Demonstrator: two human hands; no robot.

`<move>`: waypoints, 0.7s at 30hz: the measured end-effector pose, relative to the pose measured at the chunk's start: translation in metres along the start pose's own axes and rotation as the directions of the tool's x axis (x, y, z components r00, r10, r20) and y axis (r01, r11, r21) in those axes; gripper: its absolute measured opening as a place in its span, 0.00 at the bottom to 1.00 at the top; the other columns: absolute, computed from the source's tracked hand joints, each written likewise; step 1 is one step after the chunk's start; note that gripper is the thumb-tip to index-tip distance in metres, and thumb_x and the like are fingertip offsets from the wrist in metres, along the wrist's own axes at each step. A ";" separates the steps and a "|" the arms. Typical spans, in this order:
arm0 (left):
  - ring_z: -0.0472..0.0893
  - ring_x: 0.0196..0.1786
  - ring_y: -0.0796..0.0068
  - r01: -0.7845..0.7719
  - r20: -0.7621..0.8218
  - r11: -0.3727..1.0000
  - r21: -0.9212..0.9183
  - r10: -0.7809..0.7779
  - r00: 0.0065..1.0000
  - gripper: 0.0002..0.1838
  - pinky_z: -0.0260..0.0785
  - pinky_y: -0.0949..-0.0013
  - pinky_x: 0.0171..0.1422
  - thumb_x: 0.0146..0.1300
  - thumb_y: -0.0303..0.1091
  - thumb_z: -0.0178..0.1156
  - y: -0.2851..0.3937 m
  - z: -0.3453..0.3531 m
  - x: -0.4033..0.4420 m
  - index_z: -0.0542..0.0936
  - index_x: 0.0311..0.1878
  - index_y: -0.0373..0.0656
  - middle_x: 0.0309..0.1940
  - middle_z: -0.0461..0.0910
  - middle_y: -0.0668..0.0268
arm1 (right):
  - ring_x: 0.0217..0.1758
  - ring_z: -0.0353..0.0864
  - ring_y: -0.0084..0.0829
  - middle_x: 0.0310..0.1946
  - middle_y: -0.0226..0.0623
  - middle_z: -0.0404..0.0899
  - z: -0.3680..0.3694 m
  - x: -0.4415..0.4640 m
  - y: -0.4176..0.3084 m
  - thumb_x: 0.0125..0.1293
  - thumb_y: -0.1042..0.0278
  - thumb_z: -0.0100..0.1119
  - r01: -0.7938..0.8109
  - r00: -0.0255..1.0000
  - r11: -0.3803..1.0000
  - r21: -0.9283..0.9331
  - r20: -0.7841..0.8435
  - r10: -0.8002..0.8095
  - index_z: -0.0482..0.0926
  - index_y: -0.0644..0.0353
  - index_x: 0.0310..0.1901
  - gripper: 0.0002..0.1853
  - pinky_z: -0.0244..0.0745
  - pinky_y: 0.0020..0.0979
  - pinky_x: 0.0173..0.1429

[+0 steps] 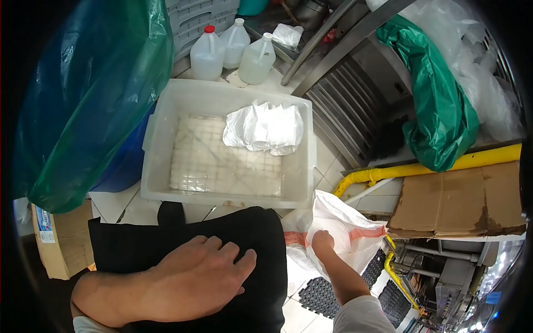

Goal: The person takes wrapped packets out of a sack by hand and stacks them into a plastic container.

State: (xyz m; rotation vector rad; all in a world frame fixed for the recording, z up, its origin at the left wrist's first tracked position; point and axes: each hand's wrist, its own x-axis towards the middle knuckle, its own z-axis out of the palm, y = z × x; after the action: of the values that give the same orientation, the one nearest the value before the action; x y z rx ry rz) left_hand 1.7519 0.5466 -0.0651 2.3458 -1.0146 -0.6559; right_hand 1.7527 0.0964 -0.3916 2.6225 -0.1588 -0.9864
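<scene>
My right hand [322, 244] is closed on the upper edge of a white sack [338, 213] with a red-orange stripe. The sack's mouth gapes around that hand and its lower part hangs out of sight. In front of the black apron [133, 241] on my body, my left hand [205, 275] shows its back, with the fingers curled under. Whatever it may hold is hidden beneath the palm. Just beyond stands a translucent plastic tub [227, 198], and inside it a crumpled white bag or sheet [266, 127] lies at the far right.
Several plastic jugs [207, 58] stand behind the tub. A big green bag [105, 105] fills the left side, above a cardboard box [69, 244]. At right are a yellow pipe [477, 160], flattened cardboard [455, 202] and a hanging green bag [438, 105]. Black mats [319, 297] lie below.
</scene>
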 end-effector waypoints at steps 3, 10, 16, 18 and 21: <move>0.80 0.38 0.56 -0.014 -0.012 1.000 -0.015 0.014 1.000 0.27 0.73 0.60 0.46 0.61 0.42 0.64 0.000 0.002 -0.001 0.73 0.58 0.34 0.35 0.77 0.54 | 0.50 0.83 0.43 0.44 0.50 0.82 -0.031 -0.011 0.013 0.62 0.67 0.55 0.041 0.999 0.999 0.009 -0.017 -0.041 0.81 0.64 0.42 0.11 0.80 0.37 0.53; 0.80 0.37 0.55 -0.021 0.000 1.000 -0.022 0.021 1.000 0.27 0.73 0.60 0.45 0.61 0.42 0.64 -0.001 0.001 -0.002 0.73 0.57 0.33 0.35 0.78 0.55 | 0.38 0.82 0.46 0.34 0.49 0.83 -0.112 -0.025 0.094 0.53 0.65 0.55 0.315 0.937 0.900 0.301 -0.251 -0.244 0.82 0.63 0.35 0.12 0.78 0.40 0.46; 0.81 0.36 0.55 -0.036 -0.045 0.999 -0.016 0.035 0.998 0.27 0.74 0.60 0.43 0.61 0.42 0.64 -0.002 0.001 -0.002 0.73 0.57 0.33 0.33 0.78 0.55 | 0.29 0.78 0.21 0.33 0.28 0.79 -0.129 -0.040 0.086 0.57 0.71 0.54 -0.019 0.970 0.486 0.874 0.135 -0.204 0.80 0.63 0.43 0.13 0.81 0.27 0.32; 0.81 0.36 0.55 -0.028 -0.029 1.000 -0.008 0.028 0.999 0.27 0.74 0.60 0.43 0.61 0.42 0.64 -0.001 0.001 -0.003 0.73 0.57 0.33 0.33 0.78 0.55 | 0.30 0.78 0.24 0.36 0.32 0.77 -0.094 -0.021 0.080 0.60 0.70 0.52 -0.088 0.964 0.342 0.935 0.166 -0.208 0.77 0.63 0.46 0.13 0.83 0.30 0.33; 0.81 0.36 0.55 -0.009 -0.031 1.000 -0.011 0.009 0.999 0.26 0.74 0.60 0.43 0.61 0.42 0.64 -0.001 0.002 -0.006 0.73 0.57 0.33 0.33 0.78 0.55 | 0.29 0.78 0.27 0.35 0.33 0.77 -0.076 -0.013 0.072 0.62 0.71 0.50 -0.191 0.964 0.289 0.938 0.235 -0.125 0.75 0.62 0.48 0.13 0.83 0.33 0.32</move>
State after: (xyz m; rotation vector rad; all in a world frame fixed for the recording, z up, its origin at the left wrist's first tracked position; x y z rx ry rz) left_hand 1.7472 0.5513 -0.0662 2.3331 -1.0049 -0.6182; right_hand 1.7936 0.0521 -0.3050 3.4428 -1.2850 -1.5841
